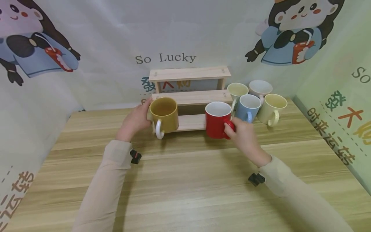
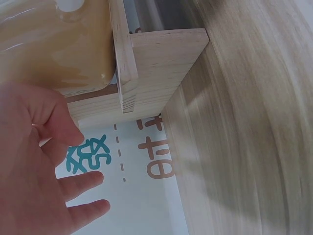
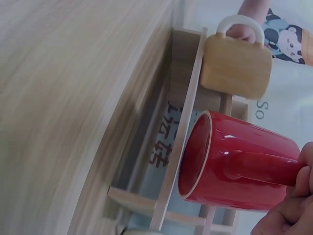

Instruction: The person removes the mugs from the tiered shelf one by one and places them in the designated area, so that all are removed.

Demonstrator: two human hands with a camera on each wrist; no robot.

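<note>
A mustard-yellow mug [image 1: 164,115] with a white handle stands upright at the left end of the wooden rack's lowest shelf [image 1: 191,122]. My left hand [image 1: 137,120] is at its left side, fingers mostly extended; in the left wrist view the hand [image 2: 41,161] is close against the mug [image 2: 58,46], and whether it touches is unclear. My right hand [image 1: 244,137] grips the handle of a red mug [image 1: 214,124] with a white inside. That red mug [image 3: 239,164] is at the right end of the lowest shelf's front edge, its base partly visible in the right wrist view.
The stepped wooden rack's upper boards [image 1: 188,74] rise behind the mugs, against a printed cloth backdrop [image 1: 116,38]. To the right stand a blue mug [image 1: 246,108], a pale yellow mug [image 1: 268,111], a cream mug [image 1: 237,88] and a white mug [image 1: 261,87], close together.
</note>
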